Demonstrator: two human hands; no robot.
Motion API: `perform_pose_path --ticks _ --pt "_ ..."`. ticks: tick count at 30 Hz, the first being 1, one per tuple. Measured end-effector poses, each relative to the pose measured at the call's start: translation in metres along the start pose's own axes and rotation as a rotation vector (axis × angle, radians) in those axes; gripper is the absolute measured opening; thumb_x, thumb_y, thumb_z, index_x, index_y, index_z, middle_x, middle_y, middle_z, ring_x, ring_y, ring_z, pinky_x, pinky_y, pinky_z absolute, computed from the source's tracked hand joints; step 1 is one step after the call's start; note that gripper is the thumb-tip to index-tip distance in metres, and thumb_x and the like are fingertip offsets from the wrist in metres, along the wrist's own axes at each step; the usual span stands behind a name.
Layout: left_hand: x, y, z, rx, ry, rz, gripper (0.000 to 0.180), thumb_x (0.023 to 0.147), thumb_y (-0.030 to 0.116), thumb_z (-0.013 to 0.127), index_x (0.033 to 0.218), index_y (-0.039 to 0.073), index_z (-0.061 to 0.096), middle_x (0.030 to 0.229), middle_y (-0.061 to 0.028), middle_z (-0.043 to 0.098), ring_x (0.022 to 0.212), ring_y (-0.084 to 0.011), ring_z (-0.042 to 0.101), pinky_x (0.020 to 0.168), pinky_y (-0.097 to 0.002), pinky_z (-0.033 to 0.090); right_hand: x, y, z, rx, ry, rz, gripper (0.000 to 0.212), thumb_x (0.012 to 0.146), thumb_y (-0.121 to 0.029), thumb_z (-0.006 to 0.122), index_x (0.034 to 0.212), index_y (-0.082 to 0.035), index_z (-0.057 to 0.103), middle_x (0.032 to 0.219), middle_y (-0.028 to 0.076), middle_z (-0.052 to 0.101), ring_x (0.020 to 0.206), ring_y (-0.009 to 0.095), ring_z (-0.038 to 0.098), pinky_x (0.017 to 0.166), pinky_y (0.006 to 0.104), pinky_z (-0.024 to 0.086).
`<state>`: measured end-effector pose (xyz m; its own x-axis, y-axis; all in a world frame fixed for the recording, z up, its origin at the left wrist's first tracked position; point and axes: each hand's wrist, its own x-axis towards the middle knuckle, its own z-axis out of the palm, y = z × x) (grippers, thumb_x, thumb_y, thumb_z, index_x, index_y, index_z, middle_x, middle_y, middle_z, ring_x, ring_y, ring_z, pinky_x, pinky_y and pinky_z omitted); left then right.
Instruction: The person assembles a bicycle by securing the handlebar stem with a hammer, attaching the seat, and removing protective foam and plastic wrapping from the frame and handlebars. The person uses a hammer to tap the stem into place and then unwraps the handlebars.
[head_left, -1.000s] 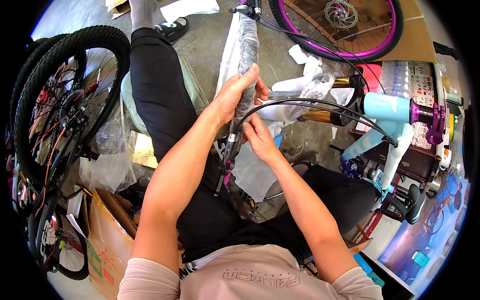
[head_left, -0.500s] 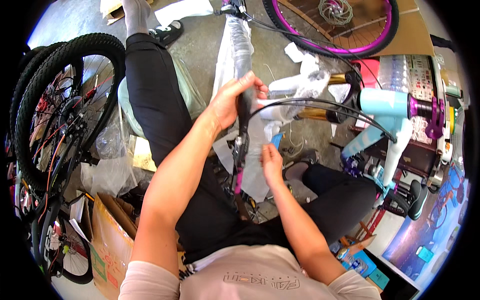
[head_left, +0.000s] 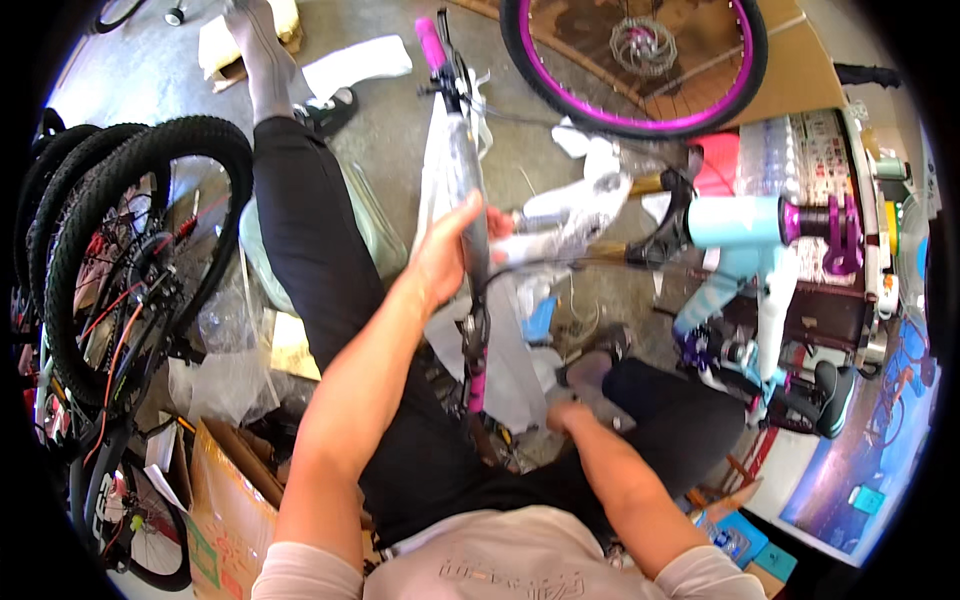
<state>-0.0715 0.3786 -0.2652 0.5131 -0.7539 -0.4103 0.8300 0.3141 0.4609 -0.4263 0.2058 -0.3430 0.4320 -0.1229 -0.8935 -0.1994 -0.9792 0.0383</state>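
Note:
My left hand [head_left: 447, 252] is closed around the middle of a bicycle handlebar [head_left: 462, 165], which is partly sheathed in clear plastic wrap. The bar runs lengthwise in front of me, with a purple grip [head_left: 431, 44] at its far end and another near my lap. Brake levers and black cables are attached to it. My right hand [head_left: 569, 416] hovers low by my right knee, apart from the bar; blur hides its fingers. To the right stands a light blue bicycle frame [head_left: 738, 221] with a plastic-wrapped fork [head_left: 575, 212], joined to the bar by cables.
A purple-rimmed wheel [head_left: 508, 60] lies on cardboard at the far right. Several black-tyred bicycles [head_left: 150, 260] stand on the left, beside an open carton [head_left: 235, 500]. Plastic wrapping, a white sheet [head_left: 357, 65] and small parts litter the floor between my legs.
My right hand has drawn back from near the bar toward my right knee. The handlebar has shifted, bringing its far purple grip into view. My left hand keeps its hold.

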Motion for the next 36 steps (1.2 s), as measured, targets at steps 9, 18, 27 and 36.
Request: perform_pose_path --ticks 9,18,27,36 --pt "0.008 0.000 0.005 0.029 -0.003 0.040 0.056 0.095 0.056 0.064 0.119 0.005 0.059 0.117 -0.0136 0.066 0.110 -0.0262 0.064 0.092 -0.0489 0.055 0.005 -0.024 -0.083 0.812 0.413 -0.250 0.081 0.086 -0.032 0.076 0.152 -0.007 0.036 0.145 0.027 0.049 0.134 0.045 0.048 0.108 0.0482 0.043" --pt "0.000 0.010 0.002 -0.044 0.042 -0.034 0.056 0.097 0.057 0.059 0.118 0.005 0.061 0.120 -0.0154 0.066 0.109 -0.0266 0.064 0.091 -0.0507 0.057 0.006 -0.056 -0.074 0.256 0.363 0.097 0.020 0.086 -0.018 0.057 0.085 -0.006 0.072 0.088 0.021 0.072 0.086 0.042 0.070 0.077 0.0530 0.055" --pt "0.003 -0.001 0.007 -0.080 0.002 -0.061 0.054 0.093 0.059 0.064 0.113 0.009 0.060 0.113 -0.0100 0.068 0.105 -0.0238 0.064 0.077 -0.0506 0.057 0.023 -0.021 -0.035 0.528 0.072 0.033 0.046 0.089 -0.017 0.055 0.133 -0.005 0.060 0.129 0.022 0.067 0.122 0.040 0.062 0.101 0.0471 0.050" --pt "-0.006 0.016 0.008 -0.060 0.024 -0.020 0.063 0.095 0.062 0.059 0.122 0.005 0.059 0.122 -0.0143 0.064 0.110 -0.0277 0.062 0.088 -0.0567 0.056 0.045 -0.075 -0.112 0.917 0.569 -0.323 0.037 0.084 -0.011 0.065 0.121 -0.004 0.059 0.110 0.024 0.066 0.110 0.041 0.062 0.094 0.0454 0.049"
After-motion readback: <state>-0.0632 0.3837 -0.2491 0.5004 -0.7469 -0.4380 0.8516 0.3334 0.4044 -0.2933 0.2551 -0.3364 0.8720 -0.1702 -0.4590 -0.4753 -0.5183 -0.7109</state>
